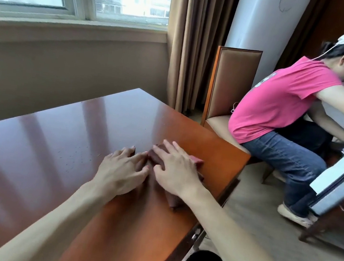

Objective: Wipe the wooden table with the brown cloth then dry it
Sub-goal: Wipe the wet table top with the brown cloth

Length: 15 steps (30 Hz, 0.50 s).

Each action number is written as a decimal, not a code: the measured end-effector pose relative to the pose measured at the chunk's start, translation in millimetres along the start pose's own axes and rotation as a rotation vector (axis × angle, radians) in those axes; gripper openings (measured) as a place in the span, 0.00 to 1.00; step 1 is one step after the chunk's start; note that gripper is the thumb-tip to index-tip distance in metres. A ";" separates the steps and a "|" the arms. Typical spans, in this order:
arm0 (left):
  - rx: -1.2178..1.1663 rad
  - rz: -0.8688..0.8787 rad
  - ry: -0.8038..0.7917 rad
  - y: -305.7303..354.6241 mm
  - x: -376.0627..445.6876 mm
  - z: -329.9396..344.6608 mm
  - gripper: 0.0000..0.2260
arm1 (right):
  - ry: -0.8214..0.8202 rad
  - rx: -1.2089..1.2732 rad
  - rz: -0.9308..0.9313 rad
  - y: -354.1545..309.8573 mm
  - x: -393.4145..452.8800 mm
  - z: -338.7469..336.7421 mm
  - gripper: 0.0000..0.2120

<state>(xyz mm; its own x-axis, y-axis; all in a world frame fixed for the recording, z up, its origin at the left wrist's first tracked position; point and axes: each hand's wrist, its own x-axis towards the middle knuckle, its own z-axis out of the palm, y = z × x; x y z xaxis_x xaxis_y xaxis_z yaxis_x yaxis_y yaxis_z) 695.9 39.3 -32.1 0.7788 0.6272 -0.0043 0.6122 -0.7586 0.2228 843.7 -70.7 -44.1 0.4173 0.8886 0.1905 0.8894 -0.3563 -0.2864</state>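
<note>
The surface [58,135] fills most of the view, glossy reddish wood catching the window's glare, with a scatter of small specks or droplets toward its middle. Near its right edge, about halfway along, lies the cloth [157,159], brown and folded into a thick pad. Both hands lie on it side by side: the left hand [123,171] pressing flat with fingers spread, partly on the cloth's left end and partly on bare wood, and the right hand [175,170] flat on top with fingers reaching forward. Neither grip is closed; both are open palms bearing down, not pinching the fabric. I would judge this to be the wiping step, early or midway, as the specks lie beyond the cloth. The next move seems to call for steady downward pressure while sliding the pad left across the specks and toward the far corner, keeping the folds together. No brand, label or readable writing shows on cloth or surface.
</note>
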 end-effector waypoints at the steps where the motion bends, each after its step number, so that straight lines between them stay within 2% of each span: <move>1: 0.003 0.000 -0.010 -8.6 5.3 -9.0 0.29 | -0.049 0.073 -0.101 -2.1 1.3 -5.4 0.28; 2: 0.008 -0.018 0.005 -21.7 10.4 -18.0 0.30 | -0.094 0.140 -0.143 2.1 11.5 -15.6 0.27; 3: 0.020 -0.046 0.036 -37.6 13.7 -26.1 0.30 | -0.099 0.179 -0.106 7.8 27.5 -26.4 0.24; 6: 0.089 -0.188 0.051 -90.0 12.3 -39.7 0.32 | 0.053 0.068 0.216 -0.5 62.4 -27.3 0.21; 7: 0.090 -0.252 0.022 -106.5 11.3 -41.7 0.34 | 0.052 0.015 0.175 -18.0 64.8 -17.5 0.22; 8: 0.093 -0.299 -0.003 -121.5 10.1 -43.0 0.36 | 0.019 0.016 0.038 -36.4 63.8 -5.6 0.22; 10: 0.119 -0.332 0.012 -146.3 9.4 -42.2 0.37 | -0.120 0.139 -0.267 -57.4 53.5 12.7 0.24; 11: 0.126 -0.335 0.045 -157.3 8.3 -40.9 0.36 | -0.174 0.200 -0.324 -56.6 59.3 10.2 0.24; 13: 0.132 -0.335 0.075 -175.9 2.7 -36.6 0.34 | -0.145 0.228 -0.294 -47.1 97.6 4.1 0.24; 15: 0.111 -0.344 0.076 -185.7 -2.9 -26.9 0.32 | -0.015 0.175 -0.126 -42.9 139.9 9.2 0.21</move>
<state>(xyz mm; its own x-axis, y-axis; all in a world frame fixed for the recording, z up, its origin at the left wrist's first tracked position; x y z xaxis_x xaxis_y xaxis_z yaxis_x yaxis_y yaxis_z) 576.3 183.1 -47.2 0.5154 0.8568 0.0126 0.8506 -0.5134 0.1134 862.2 71.5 -13.8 0.3009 0.9275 0.2217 0.8879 -0.1876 -0.4200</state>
